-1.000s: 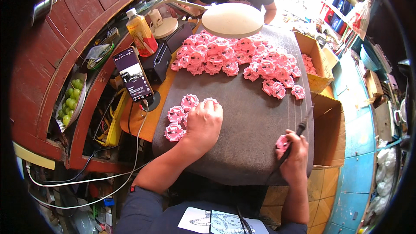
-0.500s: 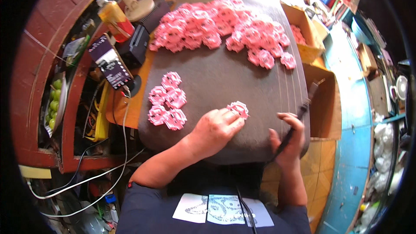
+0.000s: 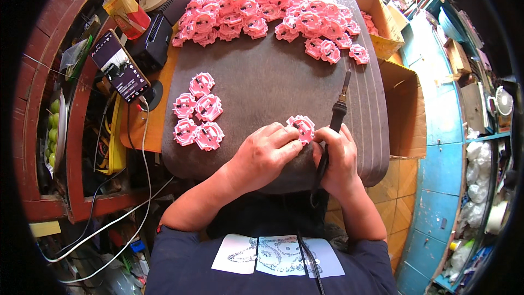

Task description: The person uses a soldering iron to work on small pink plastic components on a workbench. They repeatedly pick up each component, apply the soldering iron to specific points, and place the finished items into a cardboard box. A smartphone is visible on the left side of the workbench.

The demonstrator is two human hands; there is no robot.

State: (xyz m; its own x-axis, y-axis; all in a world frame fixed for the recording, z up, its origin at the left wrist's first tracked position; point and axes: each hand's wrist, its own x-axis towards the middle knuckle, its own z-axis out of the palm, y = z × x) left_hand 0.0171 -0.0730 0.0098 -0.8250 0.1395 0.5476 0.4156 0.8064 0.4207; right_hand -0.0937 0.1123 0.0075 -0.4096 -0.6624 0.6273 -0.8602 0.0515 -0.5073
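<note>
My left hand (image 3: 266, 152) grips a pink plastic part (image 3: 303, 129) by its left edge near the front of the dark work surface (image 3: 262, 82). Black and white bits show on the part's upper face. My right hand (image 3: 339, 157) is closed round the black handle of a soldering iron (image 3: 339, 110), its metal tip pointing away from me and clear of the part. The fingers of that hand sit close to the part's right side; whether they touch it I cannot tell. Left of my hands lies a small group of similar pink parts (image 3: 208, 107).
A large heap of pink parts (image 3: 248, 8) covers the far side. Cardboard boxes (image 3: 405, 110) stand along the right edge. At left are a propped phone (image 3: 120, 65) with a white cable, a bottle (image 3: 125, 11) and a black box (image 3: 150, 41). A blue surface (image 3: 443, 186) runs further right.
My right hand has come left and inward with the soldering iron, beside the held part. The left hand keeps its hold. The whole view has shifted slightly.
</note>
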